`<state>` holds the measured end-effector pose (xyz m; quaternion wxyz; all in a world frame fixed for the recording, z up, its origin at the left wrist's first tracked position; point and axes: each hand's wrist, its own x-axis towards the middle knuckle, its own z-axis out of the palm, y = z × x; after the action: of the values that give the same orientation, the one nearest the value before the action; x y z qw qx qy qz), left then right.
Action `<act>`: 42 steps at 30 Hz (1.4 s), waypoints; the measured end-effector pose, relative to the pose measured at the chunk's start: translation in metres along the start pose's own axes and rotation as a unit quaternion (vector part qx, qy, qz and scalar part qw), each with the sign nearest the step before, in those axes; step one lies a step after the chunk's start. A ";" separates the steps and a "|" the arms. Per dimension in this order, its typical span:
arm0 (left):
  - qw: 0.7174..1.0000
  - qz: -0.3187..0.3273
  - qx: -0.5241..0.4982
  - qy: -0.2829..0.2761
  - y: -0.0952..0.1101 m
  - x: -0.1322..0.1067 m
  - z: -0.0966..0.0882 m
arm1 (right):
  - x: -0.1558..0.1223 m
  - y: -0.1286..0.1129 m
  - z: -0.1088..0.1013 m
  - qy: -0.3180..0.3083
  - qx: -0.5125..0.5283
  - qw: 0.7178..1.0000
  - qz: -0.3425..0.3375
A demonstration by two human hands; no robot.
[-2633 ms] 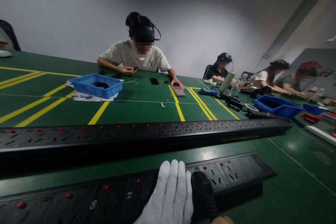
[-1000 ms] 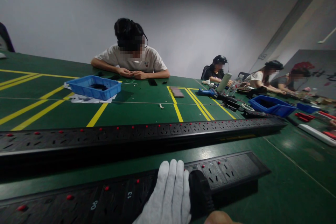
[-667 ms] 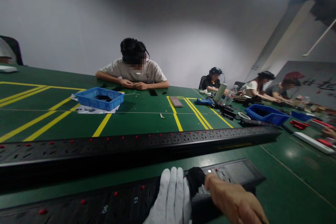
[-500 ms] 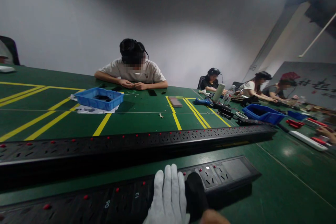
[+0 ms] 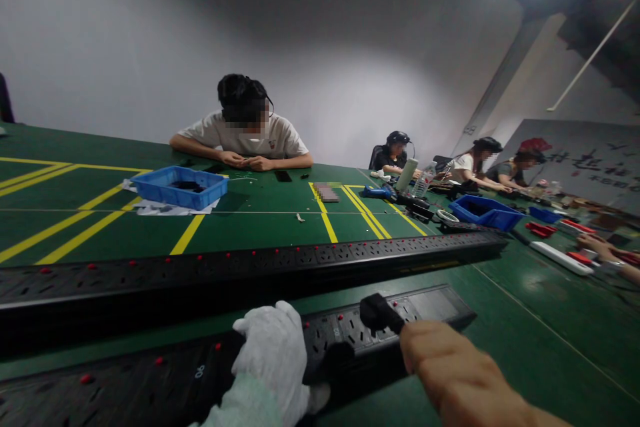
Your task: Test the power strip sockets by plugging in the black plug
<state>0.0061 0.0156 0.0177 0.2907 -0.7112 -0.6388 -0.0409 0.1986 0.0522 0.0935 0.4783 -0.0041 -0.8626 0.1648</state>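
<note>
My left hand [image 5: 273,360], in a white glove, curls over the near black power strip [image 5: 165,377], with the thumb at its front edge. My bare right hand [image 5: 447,370] is closed around a black plug [image 5: 377,313] that stands in or just above a socket near the right end of that strip. The strip lies across the green table [image 5: 525,347] close to me. A second, longer black power strip [image 5: 250,267] with red switches lies just behind it.
A person in a white shirt [image 5: 245,137] sits across the table beside a blue tray [image 5: 180,185]. More people [image 5: 473,163] work at the far right near another blue bin [image 5: 485,212], tools and a white strip [image 5: 560,259]. Yellow lines mark the green table.
My gloved left hand has gone from lying flat to gripping the near strip further left. My right hand has come into view holding the plug, now further right along the strip.
</note>
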 end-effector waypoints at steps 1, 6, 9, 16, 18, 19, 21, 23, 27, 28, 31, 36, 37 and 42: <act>1.000 0.013 -0.009 -0.016 -0.004 0.002 -0.003 | 0.008 0.000 0.000 0.050 0.028 0.998 0.026; 0.943 0.029 -0.152 -0.296 -0.020 0.025 -0.025 | 0.025 0.006 0.022 0.105 0.143 0.981 0.082; 0.924 0.024 -0.163 -0.345 -0.024 0.039 -0.037 | 0.020 0.011 0.038 0.089 0.178 0.975 0.101; 0.903 0.009 -0.187 -0.386 -0.025 0.046 -0.043 | 0.017 0.025 0.059 0.119 0.193 0.965 0.133; 0.900 0.009 -0.201 -0.386 -0.027 0.046 -0.043 | 0.018 0.025 0.063 0.128 0.193 0.962 0.142; 0.904 0.012 -0.199 -0.379 -0.027 0.045 -0.043 | 0.018 0.024 0.065 0.131 0.189 0.963 0.142; 0.913 0.023 -0.185 -0.364 -0.026 0.043 -0.040 | 0.015 0.021 0.068 0.135 0.178 0.967 0.120; 0.919 0.030 -0.165 -0.358 -0.024 0.041 -0.036 | 0.010 0.019 0.072 0.134 0.165 0.974 0.079; 0.925 0.034 -0.144 -0.351 -0.019 0.038 -0.029 | 0.007 0.017 0.075 0.156 0.152 0.973 0.078; 0.926 0.034 -0.139 -0.348 -0.019 0.038 -0.029 | 0.007 0.016 0.074 0.166 0.151 0.970 0.093; 0.927 0.031 -0.144 -0.346 -0.021 0.039 -0.032 | 0.010 0.015 0.074 0.185 0.158 0.964 0.111; 0.918 0.030 -0.182 -0.350 -0.025 0.036 -0.034 | 0.011 0.014 0.077 0.189 0.179 0.958 0.123; 0.922 0.031 -0.177 -0.342 -0.025 0.034 -0.033 | 0.012 0.015 0.077 0.188 0.175 0.958 0.125; 0.936 0.035 -0.151 -0.315 -0.023 0.028 -0.022 | 0.008 0.019 0.072 0.165 0.128 0.974 0.087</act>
<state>-0.0033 0.0306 0.0558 -0.0350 -0.7451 -0.6586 0.0993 0.1323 0.0511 0.0593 0.5945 -0.0455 -0.7398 0.3116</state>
